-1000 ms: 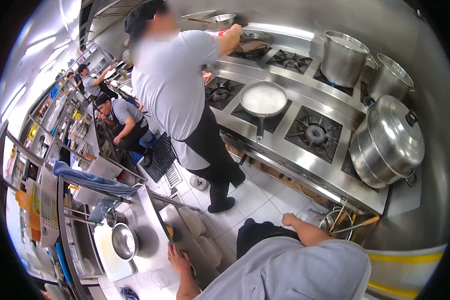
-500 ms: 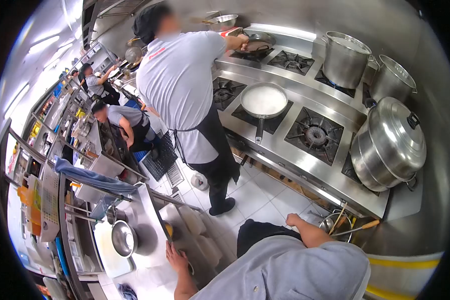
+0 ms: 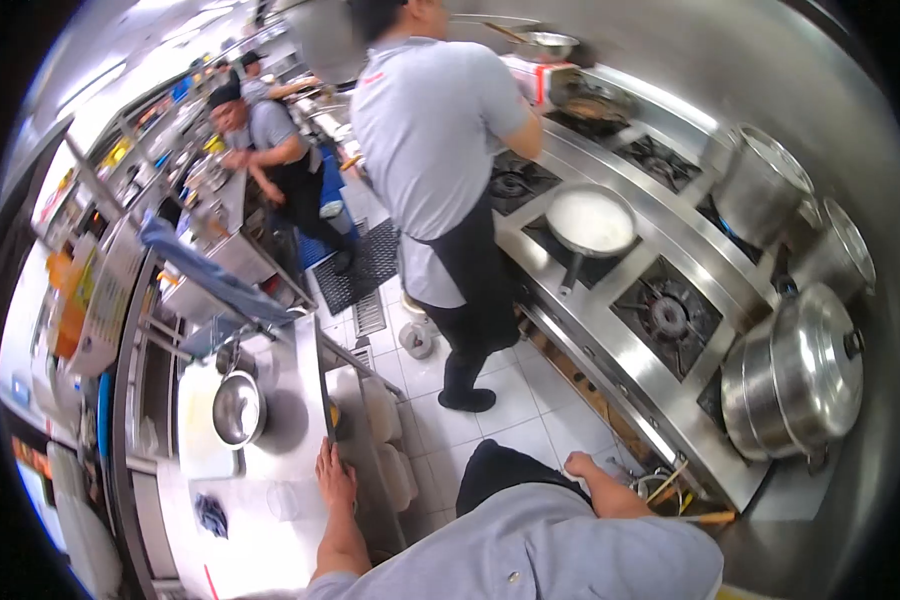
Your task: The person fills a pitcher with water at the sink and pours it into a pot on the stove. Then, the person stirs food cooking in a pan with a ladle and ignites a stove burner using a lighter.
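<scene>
My left hand point(image 3: 336, 478) lies with fingers stretched along the edge of a steel counter point(image 3: 315, 390). Near it on that counter are a round metal bowl point(image 3: 238, 410), a white cutting board point(image 3: 198, 415) and a crumpled dark cloth point(image 3: 210, 515). Beside my waist, my right hand point(image 3: 578, 463) has its fingers curled in, and nothing shows in it. Close to that arm, low by the stove, stand long-handled utensils in a container point(image 3: 660, 490), partly hidden by the arm.
A co-worker point(image 3: 430, 160) stands ahead at the stove point(image 3: 610, 310). On the burners are a pan of white liquid point(image 3: 590, 220), a lidded steamer pot point(image 3: 795, 375) and two tall pots point(image 3: 765, 185). Another person point(image 3: 270, 150) leans over a far counter. A blue cloth point(image 3: 205, 268) hangs on a rail.
My view has turned, so the stove and co-worker appear farther right. The co-worker's arm, earlier stretched to a back-burner pan, is drawn in. My left hand stays at the counter edge.
</scene>
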`<state>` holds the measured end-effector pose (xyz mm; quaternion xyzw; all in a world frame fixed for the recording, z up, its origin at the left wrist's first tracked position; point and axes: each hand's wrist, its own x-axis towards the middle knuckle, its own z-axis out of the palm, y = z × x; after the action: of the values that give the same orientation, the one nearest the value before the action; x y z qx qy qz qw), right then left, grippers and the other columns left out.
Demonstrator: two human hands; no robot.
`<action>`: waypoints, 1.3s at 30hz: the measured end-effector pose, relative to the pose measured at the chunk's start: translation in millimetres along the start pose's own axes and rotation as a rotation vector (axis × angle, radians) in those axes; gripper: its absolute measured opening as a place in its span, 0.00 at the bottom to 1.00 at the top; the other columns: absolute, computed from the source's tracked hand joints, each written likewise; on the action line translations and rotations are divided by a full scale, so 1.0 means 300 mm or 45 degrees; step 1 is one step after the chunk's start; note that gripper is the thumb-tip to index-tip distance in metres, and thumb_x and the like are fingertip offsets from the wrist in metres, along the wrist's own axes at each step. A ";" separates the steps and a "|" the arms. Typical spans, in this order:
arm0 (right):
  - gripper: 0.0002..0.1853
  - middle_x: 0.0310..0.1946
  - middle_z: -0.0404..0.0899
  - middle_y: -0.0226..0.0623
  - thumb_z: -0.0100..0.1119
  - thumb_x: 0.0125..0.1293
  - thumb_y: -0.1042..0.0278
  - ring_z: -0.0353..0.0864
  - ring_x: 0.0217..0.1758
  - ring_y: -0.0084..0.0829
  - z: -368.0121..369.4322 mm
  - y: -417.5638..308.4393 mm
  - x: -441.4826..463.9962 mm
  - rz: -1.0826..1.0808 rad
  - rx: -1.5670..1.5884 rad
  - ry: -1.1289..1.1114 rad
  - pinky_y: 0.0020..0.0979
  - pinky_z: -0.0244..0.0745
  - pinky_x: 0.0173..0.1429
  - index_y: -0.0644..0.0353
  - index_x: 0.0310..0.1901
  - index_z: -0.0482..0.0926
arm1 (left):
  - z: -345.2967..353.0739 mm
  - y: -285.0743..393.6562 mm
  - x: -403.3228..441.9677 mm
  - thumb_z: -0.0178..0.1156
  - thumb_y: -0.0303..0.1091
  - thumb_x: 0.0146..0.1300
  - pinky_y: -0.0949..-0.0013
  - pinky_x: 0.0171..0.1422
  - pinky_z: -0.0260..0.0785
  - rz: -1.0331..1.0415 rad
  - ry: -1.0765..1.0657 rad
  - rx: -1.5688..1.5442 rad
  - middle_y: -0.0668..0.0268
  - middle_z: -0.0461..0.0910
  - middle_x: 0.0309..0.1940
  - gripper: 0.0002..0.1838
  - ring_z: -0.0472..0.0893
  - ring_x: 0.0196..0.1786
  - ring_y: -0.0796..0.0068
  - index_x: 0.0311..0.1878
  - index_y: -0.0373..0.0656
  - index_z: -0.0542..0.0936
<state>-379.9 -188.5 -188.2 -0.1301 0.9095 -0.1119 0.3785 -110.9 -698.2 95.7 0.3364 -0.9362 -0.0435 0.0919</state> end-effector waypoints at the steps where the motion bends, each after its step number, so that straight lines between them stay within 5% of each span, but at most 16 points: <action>1: 0.15 0.41 0.84 0.47 0.57 0.53 0.57 0.83 0.47 0.47 -0.007 -0.005 0.002 -0.018 -0.025 0.002 0.41 0.77 0.55 0.55 0.37 0.86 | 0.002 -0.001 -0.016 0.63 0.29 0.51 0.55 0.75 0.53 -0.006 -0.026 0.018 0.62 0.55 0.74 0.37 0.59 0.72 0.56 0.67 0.42 0.65; 9: 0.17 0.46 0.83 0.44 0.57 0.56 0.57 0.81 0.54 0.44 -0.095 -0.128 -0.049 -0.016 0.028 -0.115 0.38 0.74 0.60 0.55 0.45 0.83 | 0.018 -0.047 -0.011 0.62 0.28 0.51 0.56 0.75 0.54 0.004 0.011 0.066 0.62 0.57 0.73 0.38 0.61 0.72 0.59 0.69 0.43 0.63; 14: 0.26 0.47 0.81 0.54 0.59 0.56 0.58 0.79 0.55 0.49 -0.077 -0.128 0.023 -0.014 0.039 -0.198 0.39 0.73 0.61 0.60 0.56 0.75 | 0.070 -0.091 -0.011 0.58 0.30 0.55 0.57 0.76 0.53 -0.045 -0.007 0.103 0.62 0.54 0.75 0.38 0.59 0.74 0.59 0.72 0.45 0.60; 16: 0.23 0.30 0.83 0.44 0.57 0.60 0.63 0.84 0.29 0.35 0.010 -0.007 0.126 -0.252 -0.012 0.029 0.35 0.80 0.32 0.59 0.57 0.73 | 0.048 -0.074 -0.025 0.57 0.31 0.57 0.57 0.77 0.52 -0.195 0.071 0.181 0.60 0.53 0.75 0.38 0.57 0.75 0.57 0.73 0.46 0.58; 20: 0.20 0.36 0.84 0.47 0.58 0.59 0.61 0.85 0.37 0.40 -0.123 -0.204 -0.060 -0.018 0.087 -0.156 0.38 0.80 0.42 0.60 0.51 0.77 | 0.047 -0.093 -0.030 0.56 0.31 0.58 0.57 0.77 0.51 -0.306 0.012 0.064 0.57 0.53 0.75 0.38 0.55 0.76 0.55 0.73 0.47 0.57; 22: 0.15 0.28 0.81 0.43 0.57 0.60 0.64 0.84 0.29 0.31 -0.145 -0.231 -0.053 -0.043 0.022 -0.340 0.34 0.79 0.30 0.60 0.47 0.79 | 0.066 -0.102 -0.013 0.57 0.32 0.58 0.57 0.77 0.50 -0.337 0.000 0.063 0.57 0.53 0.75 0.38 0.54 0.76 0.55 0.73 0.47 0.58; 24: 0.16 0.32 0.84 0.45 0.58 0.59 0.60 0.86 0.35 0.36 -0.212 -0.300 -0.124 -0.090 -0.156 -0.329 0.37 0.81 0.38 0.60 0.45 0.82 | 0.118 -0.130 -0.030 0.57 0.34 0.58 0.57 0.78 0.50 -0.287 0.082 0.087 0.56 0.52 0.75 0.38 0.54 0.76 0.55 0.73 0.46 0.59; 26: 0.13 0.26 0.83 0.42 0.56 0.61 0.63 0.83 0.25 0.31 -0.255 -0.379 -0.184 -0.201 -0.218 -0.302 0.33 0.79 0.29 0.62 0.42 0.81 | 0.114 -0.135 -0.039 0.60 0.37 0.57 0.56 0.77 0.51 -0.335 0.067 0.141 0.57 0.52 0.75 0.40 0.54 0.76 0.55 0.73 0.46 0.57; 28: 0.13 0.25 0.82 0.41 0.54 0.62 0.64 0.83 0.26 0.32 -0.265 -0.432 -0.199 -0.247 -0.266 -0.302 0.33 0.79 0.28 0.64 0.42 0.81 | 0.080 -0.129 -0.030 0.64 0.40 0.56 0.56 0.77 0.52 -0.323 0.051 0.194 0.57 0.52 0.75 0.43 0.55 0.76 0.55 0.74 0.47 0.56; 30: 0.14 0.26 0.82 0.41 0.53 0.63 0.63 0.83 0.26 0.32 -0.261 -0.479 -0.186 -0.345 -0.305 -0.326 0.34 0.79 0.27 0.65 0.43 0.80 | 0.031 -0.126 -0.040 0.56 0.37 0.57 0.55 0.78 0.48 -0.310 0.017 -0.110 0.53 0.53 0.75 0.38 0.54 0.76 0.53 0.73 0.45 0.59; 37: 0.14 0.25 0.81 0.39 0.53 0.64 0.64 0.82 0.25 0.31 -0.160 -0.702 -0.193 -0.544 -0.249 -0.481 0.32 0.76 0.25 0.64 0.43 0.80 | -0.021 -0.132 -0.023 0.65 0.47 0.53 0.51 0.73 0.57 -0.496 -0.174 -0.350 0.49 0.60 0.70 0.38 0.61 0.72 0.50 0.67 0.41 0.67; 39: 0.13 0.25 0.81 0.38 0.54 0.65 0.64 0.82 0.24 0.30 -0.096 -0.771 -0.145 -0.608 -0.391 -0.522 0.31 0.74 0.23 0.64 0.44 0.79 | -0.100 -0.111 -0.090 0.63 0.45 0.56 0.49 0.71 0.59 -0.628 -0.368 -0.895 0.48 0.63 0.67 0.31 0.63 0.71 0.49 0.61 0.39 0.73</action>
<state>-336.0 -389.2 -69.8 -0.4145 0.7648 -0.0309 0.4923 -63.7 -707.3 116.5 0.4881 -0.7598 -0.4258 0.0559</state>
